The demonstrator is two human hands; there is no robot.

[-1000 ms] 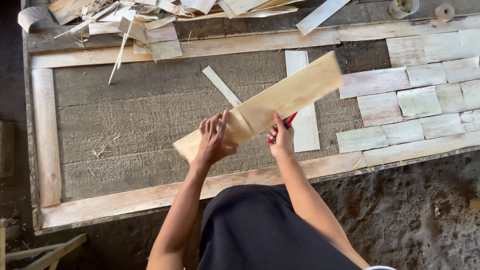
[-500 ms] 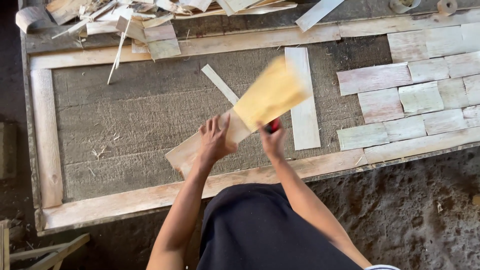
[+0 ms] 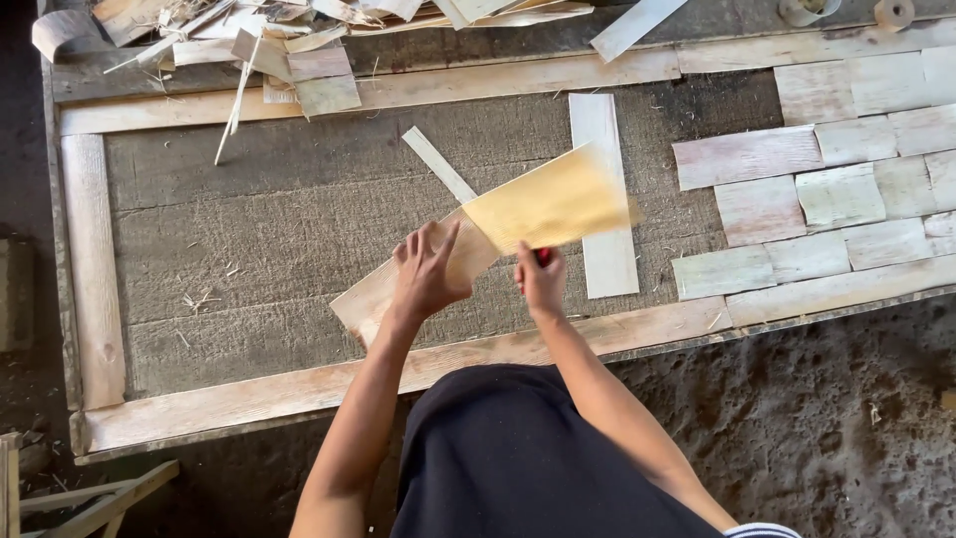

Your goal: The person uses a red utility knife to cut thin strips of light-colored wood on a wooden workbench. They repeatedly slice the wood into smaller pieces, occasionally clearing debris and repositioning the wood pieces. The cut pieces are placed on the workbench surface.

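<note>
My left hand (image 3: 426, 271) presses flat on the near part of a long pale veneer strip (image 3: 388, 289) that lies slanted on the grey board. The strip's far part (image 3: 550, 202), yellowish, is bent up off the board. My right hand (image 3: 541, 281) is closed around a red-handled tool (image 3: 543, 256) right under that raised part, at the bend. Only a small bit of the tool shows, and its tip is hidden.
A wooden frame (image 3: 92, 269) borders the grey board (image 3: 279, 229). Pale veneer pieces laid like bricks (image 3: 836, 194) cover the right side. An upright white strip (image 3: 600, 189) and a thin sliver (image 3: 438, 164) lie near my hands. Scraps (image 3: 289, 50) pile at the back.
The strip lay long and flat a second ago. Its far half has since folded up toward me at the spot where my right hand holds the tool. My left hand stayed pressed on it.
</note>
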